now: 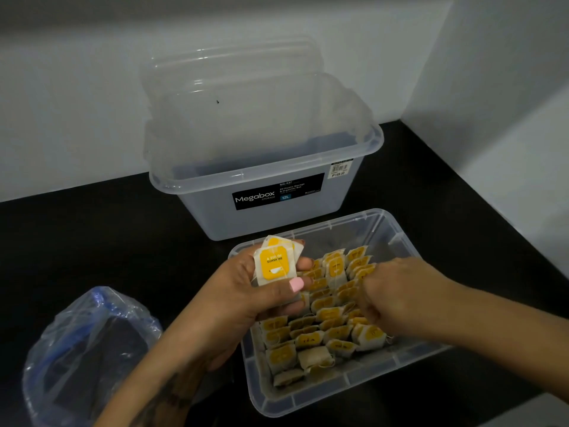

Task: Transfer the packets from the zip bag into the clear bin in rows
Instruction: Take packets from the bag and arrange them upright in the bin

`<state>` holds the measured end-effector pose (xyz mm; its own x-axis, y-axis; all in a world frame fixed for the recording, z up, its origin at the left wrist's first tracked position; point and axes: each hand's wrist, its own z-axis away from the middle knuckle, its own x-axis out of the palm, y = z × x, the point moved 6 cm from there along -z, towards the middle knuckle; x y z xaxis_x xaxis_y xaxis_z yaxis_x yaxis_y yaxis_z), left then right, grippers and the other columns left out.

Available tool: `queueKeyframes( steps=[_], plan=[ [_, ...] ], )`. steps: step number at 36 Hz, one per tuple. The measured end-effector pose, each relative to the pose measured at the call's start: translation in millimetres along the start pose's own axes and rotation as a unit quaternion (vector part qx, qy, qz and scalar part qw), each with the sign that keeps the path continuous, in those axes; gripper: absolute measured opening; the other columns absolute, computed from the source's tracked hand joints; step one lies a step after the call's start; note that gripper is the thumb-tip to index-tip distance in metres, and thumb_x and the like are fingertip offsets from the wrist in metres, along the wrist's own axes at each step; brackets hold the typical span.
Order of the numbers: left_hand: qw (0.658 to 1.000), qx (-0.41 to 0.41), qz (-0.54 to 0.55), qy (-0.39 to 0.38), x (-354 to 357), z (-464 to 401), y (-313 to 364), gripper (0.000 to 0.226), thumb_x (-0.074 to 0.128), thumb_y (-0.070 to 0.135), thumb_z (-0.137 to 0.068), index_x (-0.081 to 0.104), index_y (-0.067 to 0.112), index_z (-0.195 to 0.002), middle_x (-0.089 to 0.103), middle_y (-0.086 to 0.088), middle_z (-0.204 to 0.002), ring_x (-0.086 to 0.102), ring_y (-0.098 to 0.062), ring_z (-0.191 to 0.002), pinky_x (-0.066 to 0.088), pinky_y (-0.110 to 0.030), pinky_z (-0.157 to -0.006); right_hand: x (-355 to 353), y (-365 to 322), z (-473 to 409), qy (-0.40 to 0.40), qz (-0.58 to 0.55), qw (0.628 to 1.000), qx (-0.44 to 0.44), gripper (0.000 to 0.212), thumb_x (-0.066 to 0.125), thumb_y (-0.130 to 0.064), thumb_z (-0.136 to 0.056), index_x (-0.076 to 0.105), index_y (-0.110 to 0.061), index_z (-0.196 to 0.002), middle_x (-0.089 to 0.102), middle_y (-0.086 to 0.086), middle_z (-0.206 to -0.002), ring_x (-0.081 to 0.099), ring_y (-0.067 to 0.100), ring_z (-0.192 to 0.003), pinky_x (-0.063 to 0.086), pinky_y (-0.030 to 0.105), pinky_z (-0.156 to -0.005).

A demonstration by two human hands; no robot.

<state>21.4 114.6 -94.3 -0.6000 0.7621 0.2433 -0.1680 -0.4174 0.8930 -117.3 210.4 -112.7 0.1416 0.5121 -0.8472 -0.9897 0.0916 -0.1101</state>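
The left hand (246, 291) pinches spare packets (275, 264) at frame centre; the right hand (388, 291), fingers curled among the rows (326, 306) in the clear bin (397, 235), may topple them.

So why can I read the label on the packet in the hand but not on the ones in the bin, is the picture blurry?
Head view: dim, soft light; the packet held in the left hand faces the camera, so its print reads. The packets in the clear bin are tilted, smaller and smeared; the right hand looks slightly motion-blurred. Wide-angle lens bends the edges.
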Motion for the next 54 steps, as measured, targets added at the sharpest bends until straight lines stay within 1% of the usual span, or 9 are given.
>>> queueKeyframes(
  steps=[8,15,18,22,30,37,42,46,54],
  plan=[
    [1.0,0.0,0.007,-0.003,1.7,-0.1,1.1,0.047,0.066,0.007,-0.062,0.063,0.016,-0.107,0.074,-0.004,-0.099,0.071,-0.015,-0.088,0.056,-0.022,-0.062,-5.1,1.7,6.2,-0.012,0.004,1.0,-0.011,0.014,0.053,-0.025,-0.091,0.067,-0.028,-0.092,0.063,-0.013,-0.088,0.059,0.0,-0.085,0.052,0.02,-0.084],
    [1.0,0.001,0.006,-0.007,3.0,-0.6,1.1,0.047,0.066,0.006,-0.062,0.063,0.015,-0.108,0.074,-0.003,-0.098,0.071,-0.015,-0.087,0.056,-0.022,-0.062,10.5,-6.1,-6.0,-0.022,-0.008,1.0,-0.018,0.013,0.054,-0.022,-0.09,0.065,-0.023,-0.084,0.055,-0.014,-0.078,0.051,0.002,-0.076,0.05,0.022,-0.078],
    [1.0,0.001,0.005,-0.005,2.6,-0.1,2.4,0.047,0.066,0.007,-0.062,0.063,0.016,-0.108,0.074,-0.003,-0.098,0.071,-0.014,-0.087,0.056,-0.021,-0.062,8.5,-2.0,-7.4,-0.007,0.033,0.999,-0.013,0.024,0.05,-0.023,-0.093,0.051,-0.025,-0.069,0.042,-0.013,-0.067,0.041,-0.001,-0.061,0.05,0.022,-0.073],
    [1.0,-0.001,0.006,-0.006,2.6,0.3,1.4,0.047,0.066,0.007,-0.061,0.063,0.016,-0.107,0.074,-0.003,-0.098,0.071,-0.014,-0.087,0.056,-0.021,-0.062,6.1,2.3,-6.3,-0.015,0.048,0.999,-0.004,0.028,0.052,-0.024,-0.094,0.043,-0.027,-0.067,0.04,-0.012,-0.068,0.05,0.007,-0.073,0.052,0.025,-0.077],
    [1.0,0.0,0.013,-0.007,3.7,0.2,0.2,0.049,0.066,0.007,-0.06,0.062,0.016,-0.108,0.074,-0.004,-0.098,0.071,-0.015,-0.087,0.056,-0.021,-0.062,9.5,-3.6,-8.8,0.018,0.007,1.0,-0.015,0.02,0.05,-0.024,-0.092,0.054,-0.026,-0.073,0.04,-0.012,-0.065,0.039,0.002,-0.061,0.041,0.019,-0.066],
    [0.999,-0.012,0.038,-0.023,2.4,-1.8,-4.7,0.042,0.051,-0.012,-0.081,0.06,0.016,-0.111,0.072,-0.006,-0.105,0.069,-0.018,-0.097,0.057,-0.024,-0.068,8.0,3.4,-1.7,-0.057,-0.048,0.997,0.019,0.015,0.067,-0.035,-0.084,0.065,-0.029,-0.098,0.058,-0.014,-0.091,0.052,-0.001,-0.089,0.041,0.013,-0.073],
    [0.999,-0.006,0.009,-0.045,2.0,-4.2,-9.5,0.05,0.063,0.0,-0.07,0.058,0.015,-0.117,0.071,-0.006,-0.108,0.068,-0.02,-0.101,0.057,-0.026,-0.074,-29.0,8.6,0.6,0.055,-0.194,0.978,0.057,0.005,0.063,-0.039,-0.087,0.062,-0.037,-0.092,0.061,-0.015,-0.085,0.059,-0.001,-0.086,0.051,0.024,-0.082],
    [0.998,-0.009,-0.041,-0.052,4.2,-6.4,-13.1,0.051,0.076,0.005,-0.07,0.059,0.014,-0.117,0.07,-0.01,-0.108,0.067,-0.026,-0.102,0.057,-0.033,-0.083,-50.7,-1.2,1.8,0.144,-0.401,0.905,0.012,0.021,0.067,-0.045,-0.077,0.06,-0.036,-0.094,0.068,-0.011,-0.087,0.064,-0.001,-0.078,0.048,0.019,-0.063],
    [0.995,0.011,-0.097,-0.032,6.9,-7.9,-12.6,0.052,0.076,0.011,-0.059,0.062,0.014,-0.11,0.072,-0.007,-0.103,0.069,-0.022,-0.096,0.057,-0.035,-0.082,-51.4,-6.1,-0.2,0.195,-0.43,0.88,0.052,0.035,0.082,-0.036,-0.067,0.055,-0.027,-0.087,0.069,-0.002,-0.073,0.064,0.004,-0.062,0.05,0.022,-0.056]
  ],
)
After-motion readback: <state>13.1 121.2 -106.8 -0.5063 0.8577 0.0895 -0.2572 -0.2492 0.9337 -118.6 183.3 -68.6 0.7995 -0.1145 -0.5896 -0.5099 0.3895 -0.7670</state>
